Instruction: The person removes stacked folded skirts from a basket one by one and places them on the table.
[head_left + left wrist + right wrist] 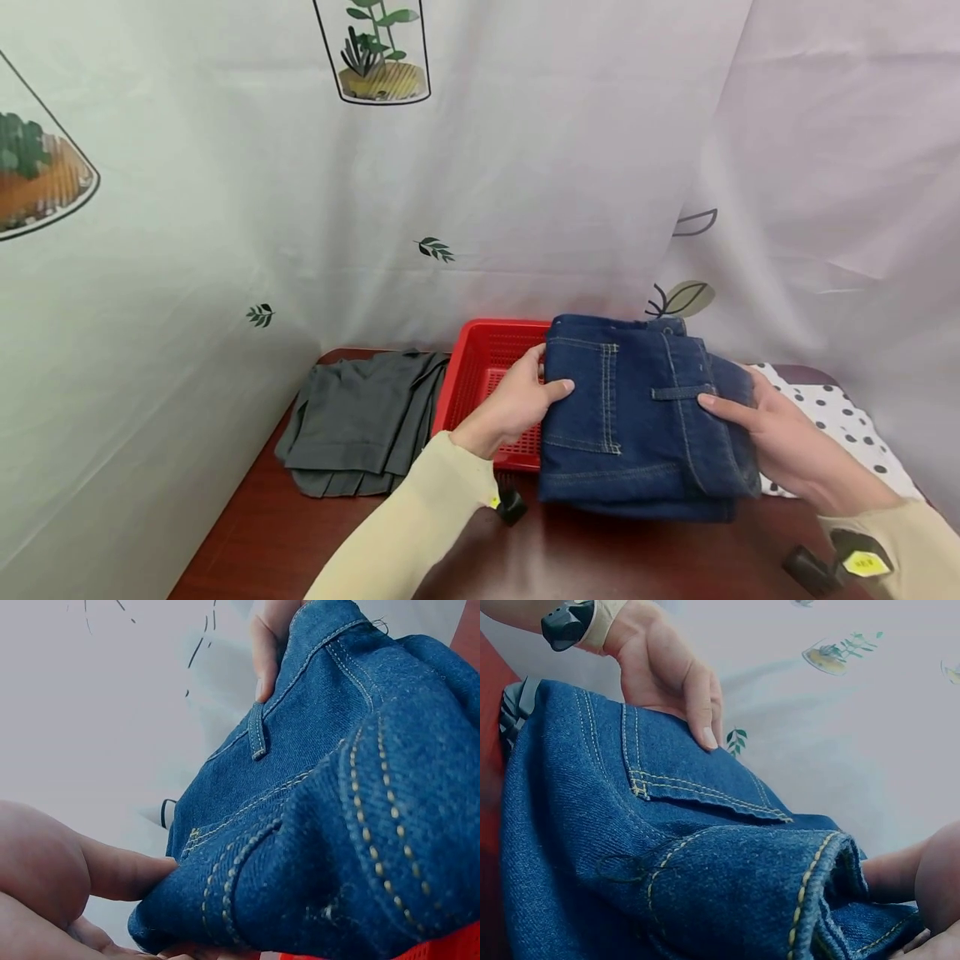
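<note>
A folded pair of blue jeans (637,417) is held up between both hands, over the right part of a red plastic basket (457,387). My left hand (517,400) grips its left edge, thumb on the front and fingers behind. At the right edge, by the waistband and a belt loop, my right hand (787,442) holds it with the thumb on top. The left wrist view shows the denim (300,810) with yellow stitching close up. In the right wrist view a back pocket (705,765) and a rolled edge face the camera. The fingers behind the cloth are partly hidden.
Folded dark grey pleated cloth (352,417) lies left of the basket on the reddish-brown table (247,533). White cloth with black dots (847,425) lies at the right, partly behind my right hand. A pale printed curtain (525,183) hangs along the back and sides.
</note>
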{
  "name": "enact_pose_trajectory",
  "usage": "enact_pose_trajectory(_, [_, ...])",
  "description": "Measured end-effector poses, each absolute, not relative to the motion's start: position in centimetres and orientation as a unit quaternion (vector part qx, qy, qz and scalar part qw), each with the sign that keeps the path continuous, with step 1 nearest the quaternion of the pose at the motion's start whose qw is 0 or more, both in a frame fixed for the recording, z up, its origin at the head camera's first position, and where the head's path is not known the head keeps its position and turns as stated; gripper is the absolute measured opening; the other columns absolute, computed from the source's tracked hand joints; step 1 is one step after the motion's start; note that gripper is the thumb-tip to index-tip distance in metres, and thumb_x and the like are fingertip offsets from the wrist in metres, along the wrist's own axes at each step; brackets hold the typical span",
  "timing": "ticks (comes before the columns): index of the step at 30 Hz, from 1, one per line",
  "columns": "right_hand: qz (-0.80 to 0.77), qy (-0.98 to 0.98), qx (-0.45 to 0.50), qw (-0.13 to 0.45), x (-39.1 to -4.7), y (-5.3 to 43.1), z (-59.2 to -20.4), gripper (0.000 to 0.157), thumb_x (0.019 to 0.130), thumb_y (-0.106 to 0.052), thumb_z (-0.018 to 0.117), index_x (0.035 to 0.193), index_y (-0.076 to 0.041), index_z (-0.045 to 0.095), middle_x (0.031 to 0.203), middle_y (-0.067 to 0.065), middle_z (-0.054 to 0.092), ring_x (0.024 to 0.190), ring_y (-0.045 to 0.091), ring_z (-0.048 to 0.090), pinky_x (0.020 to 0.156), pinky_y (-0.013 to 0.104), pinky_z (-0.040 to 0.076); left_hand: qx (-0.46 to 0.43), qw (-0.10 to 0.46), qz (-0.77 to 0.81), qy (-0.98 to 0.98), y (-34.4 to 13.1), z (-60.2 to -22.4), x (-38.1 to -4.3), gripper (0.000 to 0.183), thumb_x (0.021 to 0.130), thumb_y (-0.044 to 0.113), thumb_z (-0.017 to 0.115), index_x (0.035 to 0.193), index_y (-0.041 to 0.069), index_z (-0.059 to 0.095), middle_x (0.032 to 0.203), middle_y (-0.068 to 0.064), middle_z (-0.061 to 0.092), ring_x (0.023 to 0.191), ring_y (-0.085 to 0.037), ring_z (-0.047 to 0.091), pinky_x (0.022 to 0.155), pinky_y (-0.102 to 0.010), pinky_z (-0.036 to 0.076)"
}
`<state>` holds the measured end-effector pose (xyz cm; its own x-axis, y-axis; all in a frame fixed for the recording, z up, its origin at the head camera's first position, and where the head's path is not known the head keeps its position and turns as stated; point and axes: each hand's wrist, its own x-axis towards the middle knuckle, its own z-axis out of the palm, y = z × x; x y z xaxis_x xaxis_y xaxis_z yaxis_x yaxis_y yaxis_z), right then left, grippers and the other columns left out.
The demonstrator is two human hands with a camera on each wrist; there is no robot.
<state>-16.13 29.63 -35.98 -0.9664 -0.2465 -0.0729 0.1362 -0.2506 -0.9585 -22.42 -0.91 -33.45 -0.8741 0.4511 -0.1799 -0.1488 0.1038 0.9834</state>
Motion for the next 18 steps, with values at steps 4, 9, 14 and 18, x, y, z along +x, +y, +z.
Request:
enact_pose_trajectory(4, [-0.790,0.597,-0.067,0.125,-15.5,30.3,-36.2,0.041,0.106,0.000,0.044,0.136,-0.022,0.028,0.125,-0.004,0.067,0.104,0.022,0.069,0.080,0.044,0.059,0.104,0.227,0.661,0.708,-0.5,-33.7,-21.9,0.073,0.101,0.012,0.061,0.160,0.009,0.018,0.128,-0.010,0.056,0.098,-0.022,0.069,0.087,-0.043,0.057])
enact_pose_trajectory(9, [-0.785,0.604,-0.063,0.122,-14.7,31.3,-36.6,0.042,0.106,0.000,0.043,0.136,-0.025,0.028,0.126,-0.007,0.066,0.106,0.021,0.069,0.080,0.045,0.059,0.105,0.225,0.661,0.708,0.1,-34.2,-21.3,0.072,0.100,0.011,0.062,0.159,0.009,0.021,0.127,-0.010,0.057,0.096,-0.021,0.070,0.086,-0.043,0.058])
enact_pose_trajectory(14, [-0.773,0.624,-0.045,0.105,-13.9,32.2,-37.5,0.049,0.106,-0.001,0.043,0.139,-0.032,0.024,0.128,-0.013,0.062,0.105,0.018,0.068,0.080,0.043,0.059,0.111,0.224,0.658,0.710,0.9,-34.9,-20.7,0.071,0.100,0.010,0.062,0.158,0.008,0.022,0.129,-0.009,0.056,0.097,-0.021,0.069,0.086,-0.044,0.058])
enact_pose_trajectory(18, [-0.711,0.697,0.007,0.095,-13.4,32.7,-38.0,0.071,0.107,-0.014,0.048,0.157,-0.033,0.002,0.164,0.001,0.019,0.136,0.012,0.042,0.095,0.028,0.050,0.108,0.223,0.662,0.707,1.4,-35.2,-20.1,0.070,0.099,0.009,0.062,0.158,0.009,0.024,0.126,-0.009,0.058,0.097,-0.022,0.069,0.086,-0.046,0.058])
